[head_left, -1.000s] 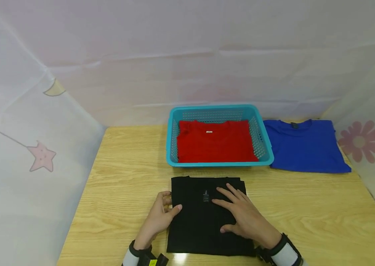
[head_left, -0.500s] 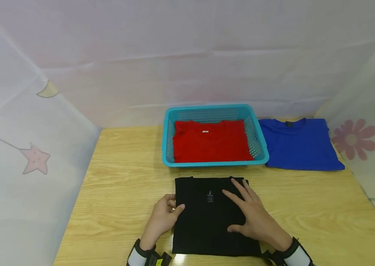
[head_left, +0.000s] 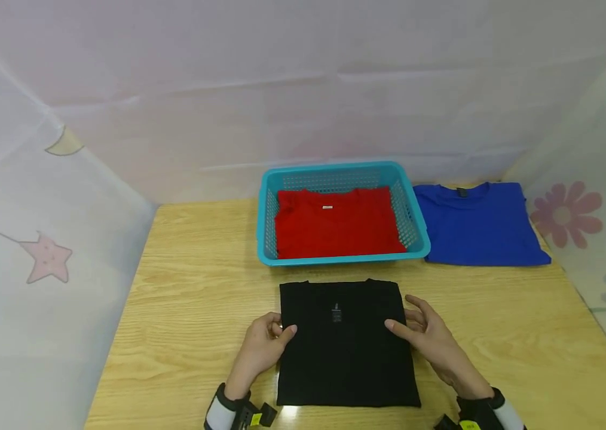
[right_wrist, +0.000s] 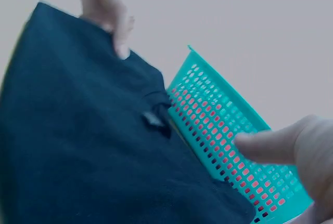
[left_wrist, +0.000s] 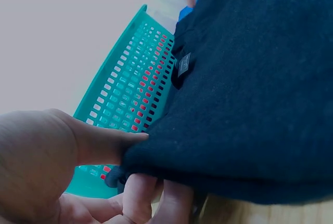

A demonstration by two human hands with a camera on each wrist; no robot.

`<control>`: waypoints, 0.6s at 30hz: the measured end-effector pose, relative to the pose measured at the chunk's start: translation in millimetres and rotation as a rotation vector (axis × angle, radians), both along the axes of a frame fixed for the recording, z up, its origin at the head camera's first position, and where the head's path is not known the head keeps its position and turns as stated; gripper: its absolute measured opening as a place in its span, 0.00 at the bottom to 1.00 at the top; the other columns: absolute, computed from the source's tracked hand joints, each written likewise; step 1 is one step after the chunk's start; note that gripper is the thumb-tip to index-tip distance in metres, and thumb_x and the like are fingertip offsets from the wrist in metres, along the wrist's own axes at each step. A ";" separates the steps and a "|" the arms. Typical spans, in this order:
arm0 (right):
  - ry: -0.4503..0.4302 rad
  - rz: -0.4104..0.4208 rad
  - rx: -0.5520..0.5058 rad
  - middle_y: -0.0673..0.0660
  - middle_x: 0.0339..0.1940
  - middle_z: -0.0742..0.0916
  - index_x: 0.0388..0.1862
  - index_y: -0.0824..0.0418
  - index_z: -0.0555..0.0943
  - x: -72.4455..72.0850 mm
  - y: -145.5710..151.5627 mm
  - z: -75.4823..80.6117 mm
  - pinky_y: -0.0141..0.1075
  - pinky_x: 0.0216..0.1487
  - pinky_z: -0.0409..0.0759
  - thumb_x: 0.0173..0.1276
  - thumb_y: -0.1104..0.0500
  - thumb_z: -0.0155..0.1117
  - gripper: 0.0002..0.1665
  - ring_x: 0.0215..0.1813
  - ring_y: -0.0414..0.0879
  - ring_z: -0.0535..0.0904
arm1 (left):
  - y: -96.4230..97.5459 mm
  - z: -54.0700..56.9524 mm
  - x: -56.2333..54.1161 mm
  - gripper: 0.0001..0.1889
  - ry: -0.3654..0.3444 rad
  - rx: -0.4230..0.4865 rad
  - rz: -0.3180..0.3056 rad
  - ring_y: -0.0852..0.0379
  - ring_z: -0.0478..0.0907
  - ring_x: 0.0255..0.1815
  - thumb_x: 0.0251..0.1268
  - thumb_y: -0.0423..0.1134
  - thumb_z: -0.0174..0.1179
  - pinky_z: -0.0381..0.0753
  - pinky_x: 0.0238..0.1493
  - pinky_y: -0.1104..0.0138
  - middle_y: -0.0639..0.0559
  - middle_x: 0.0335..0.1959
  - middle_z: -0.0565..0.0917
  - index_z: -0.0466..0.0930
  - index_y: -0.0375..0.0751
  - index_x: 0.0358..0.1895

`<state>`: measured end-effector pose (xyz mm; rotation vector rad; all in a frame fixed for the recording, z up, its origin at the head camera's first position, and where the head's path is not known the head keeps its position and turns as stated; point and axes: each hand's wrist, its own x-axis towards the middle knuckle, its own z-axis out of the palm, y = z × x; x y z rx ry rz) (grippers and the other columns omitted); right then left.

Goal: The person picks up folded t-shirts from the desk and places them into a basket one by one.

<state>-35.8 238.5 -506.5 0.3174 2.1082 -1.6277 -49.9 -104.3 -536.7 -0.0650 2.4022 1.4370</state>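
Note:
A black T-shirt (head_left: 348,358), folded into a near square, lies on the table with its printed neck label at the far side. My left hand (head_left: 262,346) pinches its left edge, thumb on top and fingers underneath. In the left wrist view that edge is lifted a little between thumb (left_wrist: 104,141) and fingers. At the right edge is my right hand (head_left: 437,340), its thumb reaching over the cloth and its fingers beside the edge. The right wrist view shows this thumb (right_wrist: 270,146) straight and apart from the cloth; the other fingers are mostly hidden.
Just beyond the black T-shirt stands a turquoise plastic basket (head_left: 343,260) with a folded red T-shirt (head_left: 337,230) inside. A folded blue T-shirt (head_left: 477,230) lies right of the basket. White printed cloth (head_left: 303,95) hangs behind and at the sides of the wooden table (head_left: 190,286).
My right hand has gone from lying spread on top of the black T-shirt to its right edge. The left hand stays at the left edge. The head view has shifted slightly.

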 end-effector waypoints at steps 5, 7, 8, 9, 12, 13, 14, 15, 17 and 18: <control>-0.126 0.041 -0.066 0.74 0.69 0.75 0.81 0.70 0.44 -6.0 1.2 -2.7 0.49 0.57 0.84 0.74 0.47 0.63 0.54 0.58 0.56 0.84 | 0.9 1.4 0.0 0.20 0.004 0.016 -0.019 0.62 0.63 0.20 0.69 0.45 0.65 0.66 0.24 0.72 0.52 0.29 0.77 0.80 0.30 0.50; -0.139 0.052 -0.123 0.72 0.66 0.78 0.79 0.74 0.46 -5.9 1.3 -3.5 0.48 0.57 0.85 0.75 0.48 0.62 0.52 0.57 0.53 0.85 | 1.1 2.9 0.9 0.17 -0.003 0.014 -0.032 0.61 0.65 0.22 0.70 0.46 0.64 0.67 0.26 0.72 0.51 0.31 0.79 0.80 0.34 0.47; -0.156 0.045 -0.179 0.70 0.66 0.79 0.79 0.74 0.48 -5.5 1.3 -3.7 0.48 0.58 0.85 0.75 0.49 0.63 0.50 0.58 0.53 0.85 | 0.9 3.8 1.8 0.16 -0.006 0.009 -0.039 0.61 0.66 0.23 0.70 0.47 0.64 0.68 0.27 0.71 0.50 0.32 0.80 0.80 0.35 0.46; -0.170 0.049 -0.236 0.68 0.66 0.80 0.79 0.74 0.48 -5.2 1.5 -3.6 0.48 0.59 0.84 0.76 0.51 0.62 0.49 0.59 0.53 0.85 | 0.7 4.1 2.5 0.15 -0.008 0.006 -0.049 0.60 0.67 0.23 0.71 0.47 0.64 0.68 0.28 0.70 0.50 0.34 0.82 0.80 0.37 0.46; -0.210 0.071 -0.402 0.62 0.67 0.81 0.80 0.72 0.46 -4.1 3.0 -3.9 0.48 0.64 0.81 0.77 0.54 0.60 0.47 0.62 0.51 0.83 | 0.0 4.4 4.8 0.15 -0.024 0.015 -0.079 0.60 0.74 0.27 0.70 0.47 0.64 0.72 0.32 0.68 0.49 0.38 0.87 0.78 0.39 0.46; -0.214 0.085 -0.428 0.61 0.67 0.81 0.81 0.71 0.44 -3.9 3.6 -3.9 0.48 0.64 0.81 0.78 0.55 0.59 0.48 0.63 0.50 0.83 | -0.3 4.2 5.2 0.14 -0.025 0.029 -0.092 0.60 0.77 0.29 0.70 0.46 0.64 0.74 0.34 0.68 0.49 0.39 0.89 0.78 0.39 0.47; -0.209 0.090 -0.436 0.60 0.67 0.81 0.82 0.70 0.44 -3.7 3.9 -3.9 0.48 0.64 0.81 0.78 0.55 0.59 0.48 0.63 0.50 0.83 | -0.5 4.2 5.3 0.14 -0.028 0.047 -0.102 0.60 0.79 0.30 0.71 0.46 0.64 0.75 0.36 0.68 0.49 0.39 0.90 0.78 0.39 0.48; -0.189 0.104 -0.427 0.60 0.67 0.81 0.82 0.68 0.42 -3.8 4.3 -3.8 0.47 0.63 0.81 0.78 0.55 0.58 0.48 0.62 0.50 0.83 | -0.8 3.7 5.1 0.14 -0.030 0.057 -0.111 0.60 0.79 0.30 0.70 0.45 0.64 0.75 0.37 0.68 0.49 0.38 0.90 0.77 0.39 0.48; -0.152 0.109 -0.383 0.62 0.69 0.80 0.83 0.65 0.41 -4.1 4.7 -3.2 0.46 0.62 0.82 0.79 0.54 0.58 0.49 0.62 0.50 0.83 | -1.7 4.2 4.8 0.14 -0.039 0.086 -0.120 0.61 0.81 0.33 0.71 0.44 0.64 0.76 0.40 0.67 0.50 0.40 0.90 0.76 0.38 0.50; -0.137 0.106 -0.352 0.65 0.70 0.78 0.83 0.64 0.40 -4.4 4.5 -2.4 0.46 0.61 0.83 0.79 0.54 0.58 0.49 0.62 0.50 0.83 | -2.1 5.1 4.5 0.15 -0.044 0.104 -0.118 0.61 0.81 0.32 0.71 0.43 0.63 0.76 0.39 0.68 0.50 0.39 0.90 0.75 0.37 0.51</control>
